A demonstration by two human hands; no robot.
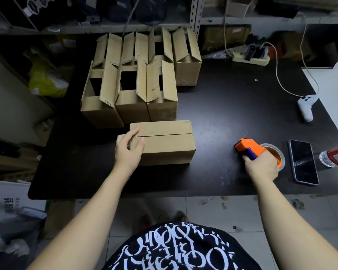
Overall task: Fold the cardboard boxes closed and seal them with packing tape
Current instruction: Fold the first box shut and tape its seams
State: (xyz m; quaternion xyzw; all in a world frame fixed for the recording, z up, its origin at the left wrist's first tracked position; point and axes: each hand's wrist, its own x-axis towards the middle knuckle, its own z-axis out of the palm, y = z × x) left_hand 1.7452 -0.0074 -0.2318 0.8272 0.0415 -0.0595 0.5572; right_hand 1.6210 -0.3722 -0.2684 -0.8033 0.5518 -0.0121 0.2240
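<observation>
From the head camera, a folded cardboard box (162, 142) sat on the dark counter (222, 106) near its front edge, its two top flaps laid flat and meeting along a seam that ran left to right. The left hand (128, 151) grasped the left end of this box, the fingers curled round the end and the thumb and one fingertip lying on the top flaps on either side of the seam. Well apart to the right of the box, the right hand (261, 166) was clenched round the blue handle of an orange tape dispenser (250, 147), low over the counter; whether it touched the surface could not be told. Its tape roll (275, 152) showed just behind the knuckles. Behind the folded box, a cluster of open cardboard boxes (133, 78) stood close together with their flaps raised. A smartphone (302, 162) lay face up just right of the dispenser, a plastic bottle (334, 155) lay on its side beyond it, and a white controller (305, 108) rested farther back on its cable.
</observation>
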